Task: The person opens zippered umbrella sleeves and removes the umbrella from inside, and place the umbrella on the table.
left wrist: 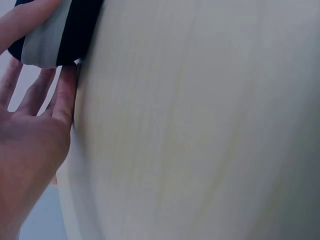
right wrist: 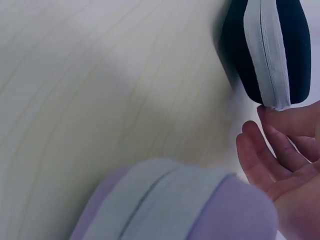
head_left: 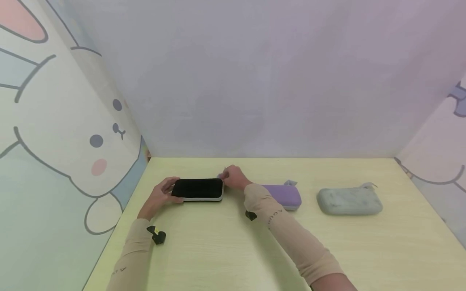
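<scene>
A black zip case (head_left: 198, 188) with a pale grey zipper band lies on the left half of the table. My left hand (head_left: 162, 195) grips its left end, thumb along the front side and fingers behind; the left wrist view shows the thumb across the grey band (left wrist: 46, 42). At the case's far right corner my right hand (head_left: 234, 178) pinches a small pale tab (head_left: 220, 176), mostly hidden by the fingers. In the right wrist view, the thumb and fingers meet at the end of the zipper band (right wrist: 270, 55).
A purple zip case (head_left: 282, 195) lies just right of my right hand, partly behind the sleeve. Farther right is a grey marbled case (head_left: 349, 201) with a strap loop. The pale wooden table (head_left: 204, 250) meets a wall at its back edge, with rabbit-printed panels (head_left: 73, 121) at the sides.
</scene>
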Demonstrator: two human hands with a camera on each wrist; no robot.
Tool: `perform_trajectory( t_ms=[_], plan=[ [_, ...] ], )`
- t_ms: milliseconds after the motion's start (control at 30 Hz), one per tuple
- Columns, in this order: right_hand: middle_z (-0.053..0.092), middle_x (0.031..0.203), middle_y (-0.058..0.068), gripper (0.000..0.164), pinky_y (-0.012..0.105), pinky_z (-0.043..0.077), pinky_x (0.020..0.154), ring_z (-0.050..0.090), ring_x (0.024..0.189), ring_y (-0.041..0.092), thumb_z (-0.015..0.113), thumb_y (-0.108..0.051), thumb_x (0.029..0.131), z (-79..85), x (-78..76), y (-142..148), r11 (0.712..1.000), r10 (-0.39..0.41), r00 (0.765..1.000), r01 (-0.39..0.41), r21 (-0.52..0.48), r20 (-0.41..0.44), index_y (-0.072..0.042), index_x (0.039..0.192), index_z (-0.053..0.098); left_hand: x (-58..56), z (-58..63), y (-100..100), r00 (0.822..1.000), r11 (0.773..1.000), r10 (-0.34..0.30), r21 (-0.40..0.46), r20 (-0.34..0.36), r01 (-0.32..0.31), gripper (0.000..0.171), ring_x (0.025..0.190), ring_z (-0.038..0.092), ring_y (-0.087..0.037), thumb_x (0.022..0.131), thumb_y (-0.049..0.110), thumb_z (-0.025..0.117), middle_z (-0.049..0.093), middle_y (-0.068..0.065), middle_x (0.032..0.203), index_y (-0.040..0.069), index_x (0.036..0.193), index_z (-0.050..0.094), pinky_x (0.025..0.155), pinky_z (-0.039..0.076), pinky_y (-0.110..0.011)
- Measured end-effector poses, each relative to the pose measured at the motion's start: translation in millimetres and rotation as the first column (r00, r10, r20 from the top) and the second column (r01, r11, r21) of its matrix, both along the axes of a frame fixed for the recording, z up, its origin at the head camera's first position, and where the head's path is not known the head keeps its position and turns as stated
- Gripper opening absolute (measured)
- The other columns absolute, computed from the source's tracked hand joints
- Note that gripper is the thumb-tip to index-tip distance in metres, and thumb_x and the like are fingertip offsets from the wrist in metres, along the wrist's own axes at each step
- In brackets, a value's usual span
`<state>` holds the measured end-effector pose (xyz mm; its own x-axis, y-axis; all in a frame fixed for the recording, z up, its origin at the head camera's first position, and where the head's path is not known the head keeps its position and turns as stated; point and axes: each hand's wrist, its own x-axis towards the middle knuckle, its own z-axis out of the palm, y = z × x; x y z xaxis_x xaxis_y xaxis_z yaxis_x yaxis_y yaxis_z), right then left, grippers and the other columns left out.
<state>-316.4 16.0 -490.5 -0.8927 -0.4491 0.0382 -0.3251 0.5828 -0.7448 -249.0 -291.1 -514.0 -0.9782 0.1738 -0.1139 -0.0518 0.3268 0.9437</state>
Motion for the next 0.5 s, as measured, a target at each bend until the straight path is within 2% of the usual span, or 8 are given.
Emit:
perform_trajectory(
  t_ms=[67, 267, 500],
  plan=[
    [0.068, 0.087, 0.008, 0.018, 0.028, 0.050, 0.072, 0.061, 0.083, 0.020, 0.062, 0.009, 0.076, 0.9, 0.3, 0.7, 1.000, -0.004, 1.000, 0.004, -0.005, -0.004, 0.000, 0.088, 0.074, 0.7, 1.2, 0.1, 1.000, 1.000, 0.003, -0.006, -0.001, -0.003, 0.086, 0.136, 0.030, -0.031, 0.067, 0.017, 0.086, 0.038, -0.006, 0.146, 0.014, 0.140, 0.041, 0.107, 0.025, -0.051],
    [0.070, 0.087, 0.010, 0.019, 0.029, 0.051, 0.076, 0.064, 0.087, 0.021, 0.059, 0.010, 0.077, 4.9, 2.5, -1.3, 1.000, 0.017, 0.996, -0.015, 0.022, -0.092, 0.002, 0.085, 0.074, 2.5, 4.8, 1.8, 1.000, 1.000, 0.005, 0.006, 0.006, -0.005, 0.085, 0.136, 0.029, -0.031, 0.067, 0.017, 0.086, 0.038, -0.006, 0.146, 0.015, 0.139, 0.042, 0.108, 0.025, -0.050],
    [0.069, 0.079, 0.006, 0.021, 0.026, 0.049, 0.070, 0.061, 0.076, 0.017, 0.058, 0.013, 0.077, 8.3, 3.3, -1.4, 0.988, 0.050, 0.985, -0.024, 0.153, -0.164, -0.001, 0.079, 0.074, 0.1, 2.6, 3.4, 1.000, 1.000, -0.009, 0.020, -0.013, 0.009, 0.084, 0.136, 0.028, -0.032, 0.067, 0.016, 0.086, 0.036, -0.007, 0.147, 0.015, 0.139, 0.042, 0.108, 0.024, -0.051]
  ],
)
